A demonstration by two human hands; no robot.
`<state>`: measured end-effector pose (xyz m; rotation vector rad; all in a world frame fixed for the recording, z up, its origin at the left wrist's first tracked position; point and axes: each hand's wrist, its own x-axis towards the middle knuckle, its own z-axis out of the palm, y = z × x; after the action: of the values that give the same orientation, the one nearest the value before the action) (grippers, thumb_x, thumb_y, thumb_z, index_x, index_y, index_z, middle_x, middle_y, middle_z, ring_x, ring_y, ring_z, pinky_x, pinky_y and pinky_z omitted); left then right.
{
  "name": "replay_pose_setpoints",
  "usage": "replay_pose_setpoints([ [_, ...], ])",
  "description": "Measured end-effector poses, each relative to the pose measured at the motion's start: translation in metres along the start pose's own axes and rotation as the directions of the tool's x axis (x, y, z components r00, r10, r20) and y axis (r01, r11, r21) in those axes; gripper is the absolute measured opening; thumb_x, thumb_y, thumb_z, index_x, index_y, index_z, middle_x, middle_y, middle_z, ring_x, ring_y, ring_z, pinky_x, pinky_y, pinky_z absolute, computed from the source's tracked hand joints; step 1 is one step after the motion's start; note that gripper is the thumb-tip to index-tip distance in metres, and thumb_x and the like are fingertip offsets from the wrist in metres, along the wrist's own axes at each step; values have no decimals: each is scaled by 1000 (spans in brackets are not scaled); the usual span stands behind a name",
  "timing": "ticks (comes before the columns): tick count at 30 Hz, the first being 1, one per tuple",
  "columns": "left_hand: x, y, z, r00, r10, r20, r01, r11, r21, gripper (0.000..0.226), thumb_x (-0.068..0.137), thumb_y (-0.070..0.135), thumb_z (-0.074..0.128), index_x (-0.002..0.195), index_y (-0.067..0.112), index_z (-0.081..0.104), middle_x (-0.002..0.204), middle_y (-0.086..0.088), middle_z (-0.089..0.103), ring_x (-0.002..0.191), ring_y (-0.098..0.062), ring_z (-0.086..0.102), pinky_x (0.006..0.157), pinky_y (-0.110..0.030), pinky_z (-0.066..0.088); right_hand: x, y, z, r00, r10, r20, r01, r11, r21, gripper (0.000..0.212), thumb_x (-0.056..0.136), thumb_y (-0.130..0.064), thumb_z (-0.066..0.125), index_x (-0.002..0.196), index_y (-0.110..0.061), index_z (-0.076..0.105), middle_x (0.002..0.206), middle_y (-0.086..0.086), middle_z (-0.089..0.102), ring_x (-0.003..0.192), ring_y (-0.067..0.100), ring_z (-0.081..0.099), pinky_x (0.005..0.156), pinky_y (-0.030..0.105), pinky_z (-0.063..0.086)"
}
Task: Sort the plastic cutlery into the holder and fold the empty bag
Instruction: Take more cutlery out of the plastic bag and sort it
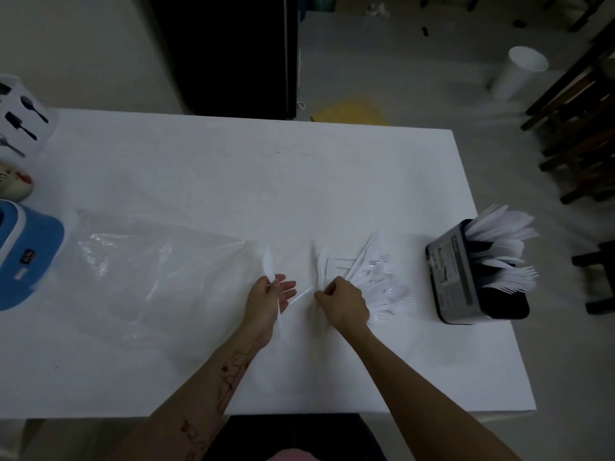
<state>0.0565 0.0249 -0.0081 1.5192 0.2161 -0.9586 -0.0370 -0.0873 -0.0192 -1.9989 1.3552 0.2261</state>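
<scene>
A pile of white plastic cutlery (372,277), mostly forks, lies on the white table (233,168) right of centre. My right hand (342,306) sits at the pile's left edge with fingers curled, pinching a white piece (301,294) that points toward the left hand. My left hand (269,296) holds a white plastic knife (269,261) upright against its thumb, fingers partly spread. A clear plastic bag (149,277) lies flat on the left half of the table. The black cutlery holder (466,277) stands at the right edge, holding several white forks, knives and spoons.
A blue and white appliance (23,257) sits at the table's left edge. Behind it are a pale bowl-like object (13,184) and a white box with printed utensils (23,118). A white bucket (519,73) and dark wooden furniture (579,128) stand on the floor to the right.
</scene>
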Motion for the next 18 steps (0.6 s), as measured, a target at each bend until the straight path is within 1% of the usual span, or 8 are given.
replay_pose_setpoints([
  [3, 0, 1, 2, 999, -33, 23, 34, 996, -80, 18, 101, 8, 40, 116, 14, 48, 107, -11, 67, 99, -25, 65, 86, -33, 51, -5, 5, -3, 993, -109, -39, 114, 984, 138, 16, 91, -30, 62, 91, -15, 54, 78, -3, 60, 73, 17, 60, 68, 30, 51],
  [6, 1, 3, 3, 995, -103, -16, 100, 986, -137, 20, 100, 7, 42, 115, 7, 55, 103, -8, 65, 104, -26, 62, 77, -28, 50, -9, 10, -6, 988, -155, -16, 151, 922, 356, 13, 90, -22, 66, 91, -15, 54, 76, -3, 64, 69, 15, 60, 62, 23, 50],
  [8, 2, 4, 4, 992, -123, -13, 119, 979, -168, 21, 100, 7, 42, 116, 4, 55, 98, -7, 66, 103, -25, 61, 73, -26, 49, -13, 12, -10, 982, -184, 42, 143, 867, 477, 12, 89, -21, 68, 95, -21, 57, 80, -4, 72, 72, 13, 66, 58, 23, 54],
  [10, 4, 4, 5, 990, -138, 5, 135, 964, -230, 20, 100, 7, 41, 115, 3, 54, 95, -7, 65, 96, -23, 61, 73, -27, 49, -17, 12, -13, 969, -235, 82, 159, 837, 523, 9, 90, -20, 67, 97, -23, 62, 83, -5, 74, 74, 9, 69, 53, 22, 53],
  [12, 5, 5, 7, 980, -198, -2, 187, 930, -316, 12, 99, 9, 44, 98, 6, 56, 83, -4, 57, 76, -16, 56, 70, -25, 49, -20, 12, -13, 959, -269, 92, 171, 803, 570, 6, 91, -16, 67, 96, -18, 66, 82, -2, 75, 74, 10, 71, 52, 22, 52],
  [14, 7, 7, 10, 968, -250, -38, 222, 913, -341, 14, 98, 14, 50, 85, 8, 53, 72, -2, 45, 60, -11, 42, 54, -19, 42, -23, 12, -12, 956, -279, 90, 166, 770, 616, 4, 90, -12, 68, 93, -13, 66, 82, 2, 75, 72, 15, 72, 54, 26, 54],
  [16, 9, 6, 13, 970, -228, -81, 194, 934, -301, 16, 99, 13, 46, 85, 5, 52, 71, -3, 40, 57, -10, 35, 41, -15, 34, -24, 11, -10, 957, -280, 81, 167, 753, 637, 3, 91, -8, 67, 93, -10, 66, 81, 4, 74, 71, 20, 72, 57, 30, 57],
  [18, 9, 5, 14, 971, -220, -93, 181, 931, -316, 20, 100, 12, 41, 87, 3, 53, 76, -6, 49, 61, -10, 41, 45, -15, 35, -25, 10, -8, 959, -278, 55, 180, 746, 642, 2, 91, -7, 65, 92, -9, 65, 80, 4, 74, 69, 22, 71, 60, 32, 59],
])
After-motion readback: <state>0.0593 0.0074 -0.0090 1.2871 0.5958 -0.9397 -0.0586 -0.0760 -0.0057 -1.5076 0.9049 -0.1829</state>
